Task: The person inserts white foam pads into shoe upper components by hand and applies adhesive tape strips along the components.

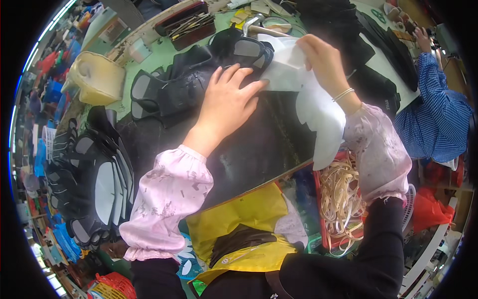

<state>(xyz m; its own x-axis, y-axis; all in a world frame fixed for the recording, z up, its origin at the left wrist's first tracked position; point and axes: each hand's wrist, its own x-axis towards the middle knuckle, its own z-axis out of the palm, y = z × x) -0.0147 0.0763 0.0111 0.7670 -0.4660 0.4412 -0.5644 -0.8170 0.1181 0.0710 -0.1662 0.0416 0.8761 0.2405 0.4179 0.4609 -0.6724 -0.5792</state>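
My left hand [226, 102] lies with spread fingers over the edge of a black shoe upper [181, 92], which has grey lining patches and rests at the far side of a dark work board [234, 159]. To the right, my right hand [322, 60] has its fingers bent down and pinched at the top of some thin white cut pieces [321, 122]. These pieces overlap and hang over the board's right edge. The fingertips are partly hidden, so how many pieces they hold is unclear. Pink sleeve covers wrap both forearms.
A stack of black pieces with pale linings [107, 187] is at left, below a cream container [97, 79]. A tool box [191, 30] and a hammer [254, 25] lie behind. A red basket of beige straps [341, 199] stands at right, near a person in a checked shirt [435, 112].
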